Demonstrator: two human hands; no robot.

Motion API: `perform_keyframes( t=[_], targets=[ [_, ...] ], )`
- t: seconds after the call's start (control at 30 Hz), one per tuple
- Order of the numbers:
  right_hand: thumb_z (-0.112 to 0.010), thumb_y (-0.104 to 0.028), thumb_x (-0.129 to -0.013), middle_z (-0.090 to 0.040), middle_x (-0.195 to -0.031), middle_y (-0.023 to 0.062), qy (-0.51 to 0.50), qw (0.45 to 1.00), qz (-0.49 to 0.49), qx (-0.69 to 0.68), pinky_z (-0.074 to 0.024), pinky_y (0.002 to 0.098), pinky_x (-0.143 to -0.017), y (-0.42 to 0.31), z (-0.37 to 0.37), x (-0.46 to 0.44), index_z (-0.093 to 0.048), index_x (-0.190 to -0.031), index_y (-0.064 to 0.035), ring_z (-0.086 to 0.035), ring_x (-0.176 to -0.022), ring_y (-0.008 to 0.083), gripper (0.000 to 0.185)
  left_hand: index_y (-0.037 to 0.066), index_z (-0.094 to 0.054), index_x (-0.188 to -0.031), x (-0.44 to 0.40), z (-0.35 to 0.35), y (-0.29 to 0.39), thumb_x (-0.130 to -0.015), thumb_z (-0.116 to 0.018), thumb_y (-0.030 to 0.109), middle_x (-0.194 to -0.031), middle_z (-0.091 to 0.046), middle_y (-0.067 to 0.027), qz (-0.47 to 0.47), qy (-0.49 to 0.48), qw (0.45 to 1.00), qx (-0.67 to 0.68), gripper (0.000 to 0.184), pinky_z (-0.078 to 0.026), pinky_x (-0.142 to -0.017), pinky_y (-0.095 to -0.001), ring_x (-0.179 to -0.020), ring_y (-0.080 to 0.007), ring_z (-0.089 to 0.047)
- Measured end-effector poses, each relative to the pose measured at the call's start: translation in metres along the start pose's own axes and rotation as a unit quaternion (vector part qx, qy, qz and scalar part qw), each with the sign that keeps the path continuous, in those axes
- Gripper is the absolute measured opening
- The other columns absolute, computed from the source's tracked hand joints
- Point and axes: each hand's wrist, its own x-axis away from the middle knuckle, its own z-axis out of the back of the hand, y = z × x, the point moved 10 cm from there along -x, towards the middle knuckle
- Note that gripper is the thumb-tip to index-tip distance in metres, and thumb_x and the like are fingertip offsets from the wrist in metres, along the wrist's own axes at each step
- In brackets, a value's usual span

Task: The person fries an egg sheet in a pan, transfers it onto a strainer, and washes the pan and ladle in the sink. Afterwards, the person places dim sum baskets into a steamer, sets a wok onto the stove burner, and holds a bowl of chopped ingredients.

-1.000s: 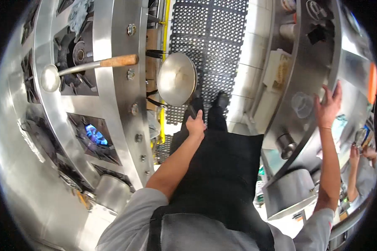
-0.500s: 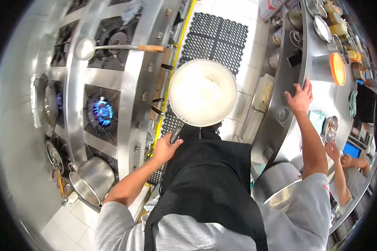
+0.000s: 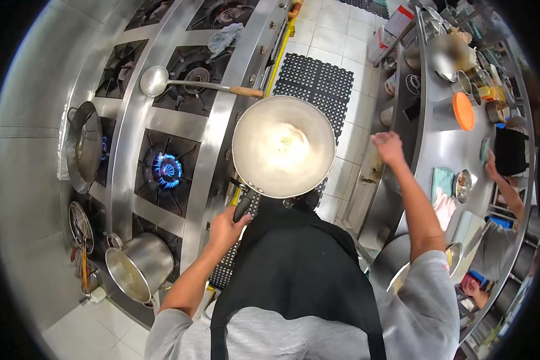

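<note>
My left hand is wrapped round the black handle of a deep round pan, held in the air over the aisle in front of my apron. The pan's inside is pale and shiny, with a small yellowish patch at its middle that I cannot make out. My right hand hangs off the near edge of the steel counter, fingers loosely apart, with nothing visible in it. On the stove left of the pan, a burner burns with a blue flame.
A ladle lies across the stove, its wooden handle reaching the front edge. A tall pot and a wok stand on the left. An orange-lidded container and a metal bowl sit on the counter, where other people work.
My right hand has lifted off the counter and moved left, toward the aisle. The pan has tilted a little and shifted slightly down and left. The view has shifted too.
</note>
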Motion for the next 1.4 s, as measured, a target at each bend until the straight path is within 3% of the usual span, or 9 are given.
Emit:
perform_keyframes(
  t=[0.3, 0.4, 0.47, 0.6, 0.87, 0.9, 1.1, 1.2, 1.4],
  targets=[
    [-0.065, -0.045, -0.09, -0.07, -0.122, 0.0185, -0.271, 0.958, 0.014, -0.091, -0.0504, 0.0468, -0.1, -0.08, -0.104, 0.126, -0.073, -0.121, -0.0101, -0.065, -0.115, 0.0376, 0.048, 0.005, -0.07, -0.101, -0.032, 0.117, 0.087, -0.081, -0.084, 0.026, -0.089, -0.07, -0.0178, -0.244, 0.104, 0.964, -0.027, 0.032, -0.054, -0.069, -0.0398, -0.077, -0.0361, -0.069],
    [-0.065, -0.052, -0.09, -0.071, -0.118, 0.0189, -0.308, 0.946, -0.017, -0.1, -0.0506, 0.0458, -0.095, -0.083, -0.11, 0.167, -0.075, -0.115, -0.0096, -0.066, -0.111, 0.0379, 0.051, 0.005, -0.062, -0.093, -0.053, 0.09, 0.1, -0.084, -0.08, 0.009, -0.078, -0.063, 0.0003, -0.098, -0.213, 0.914, 0.332, 0.021, -0.051, -0.06, -0.0274, -0.068, -0.0098, -0.06],
    [-0.055, -0.048, -0.095, -0.071, -0.105, 0.0234, -0.266, 0.956, 0.053, -0.108, -0.0516, 0.053, -0.087, -0.103, -0.088, 0.185, -0.074, -0.098, -0.0017, -0.066, -0.098, 0.0449, 0.05, 0.005, -0.062, -0.093, -0.063, 0.054, 0.089, -0.085, -0.078, 0.01, -0.077, -0.062, 0.0, -0.029, -0.413, 0.873, 0.257, 0.019, -0.048, -0.058, -0.0246, -0.063, -0.0086, -0.057],
    [-0.052, -0.047, -0.098, -0.072, -0.104, 0.0234, -0.234, 0.962, -0.011, -0.143, -0.0519, 0.0517, -0.087, -0.073, -0.079, 0.191, -0.074, -0.1, -0.0018, -0.066, -0.099, 0.0448, 0.05, 0.0, -0.063, -0.091, -0.081, 0.042, 0.137, -0.09, -0.074, 0.017, -0.067, -0.062, -0.0046, -0.288, -0.195, 0.935, 0.065, 0.02, -0.047, -0.06, -0.0358, -0.061, -0.022, -0.061],
    [-0.06, -0.032, -0.095, -0.077, -0.099, 0.0102, -0.074, 0.939, -0.154, -0.299, -0.0544, 0.0401, -0.084, 0.042, -0.093, 0.155, -0.076, -0.114, -0.0126, -0.071, -0.095, 0.0229, 0.031, 0.01, -0.061, -0.102, -0.105, 0.049, 0.12, -0.079, -0.076, 0.015, -0.085, -0.069, -0.0211, -0.273, 0.012, 0.937, -0.216, 0.028, -0.051, -0.071, -0.0546, -0.082, -0.0463, -0.066],
    [-0.062, -0.03, -0.095, -0.074, -0.083, 0.0039, -0.127, 0.883, -0.249, -0.377, -0.0536, 0.0356, -0.074, 0.052, -0.104, 0.159, -0.077, -0.112, -0.0158, -0.065, -0.077, 0.0158, 0.027, 0.011, -0.061, -0.104, -0.103, 0.053, 0.121, -0.078, -0.077, 0.013, -0.086, -0.07, -0.0204, -0.257, 0.016, 0.938, -0.232, 0.03, -0.051, -0.072, -0.0544, -0.084, -0.0457, -0.066],
    [-0.062, -0.058, -0.094, -0.058, -0.123, 0.0095, -0.009, 0.69, -0.377, -0.617, -0.0498, 0.0483, -0.091, 0.057, -0.085, 0.115, -0.056, -0.138, -0.011, -0.055, -0.105, 0.0236, 0.065, 0.007, -0.065, -0.103, -0.087, 0.074, 0.145, -0.078, -0.077, 0.014, -0.084, -0.07, -0.0203, -0.224, 0.059, 0.962, -0.143, 0.028, -0.053, -0.071, -0.0482, -0.082, -0.0421, -0.068],
    [-0.053, -0.078, -0.087, -0.011, -0.168, 0.0248, 0.051, 0.522, -0.302, -0.796, -0.0114, 0.0554, -0.123, 0.013, -0.005, 0.073, -0.027, -0.16, -0.0059, -0.009, -0.156, 0.0382, 0.106, 0.006, -0.065, -0.102, -0.081, 0.068, 0.152, -0.081, -0.077, 0.018, -0.079, -0.068, -0.0203, -0.21, 0.052, 0.969, -0.12, 0.027, -0.052, -0.066, -0.048, -0.077, -0.0424, -0.068],
    [-0.046, -0.068, -0.098, -0.042, -0.15, 0.0175, -0.09, 0.424, 0.011, -0.901, -0.0338, 0.0464, -0.114, -0.139, 0.107, -0.02, -0.041, -0.153, -0.0054, -0.045, -0.134, 0.0309, 0.084, 0.006, -0.064, -0.097, -0.069, 0.023, 0.165, -0.086, -0.077, 0.033, -0.078, -0.068, -0.0189, -0.258, -0.007, 0.962, -0.09, 0.032, -0.051, -0.067, -0.0506, -0.077, -0.0443, -0.066]
  ],
)
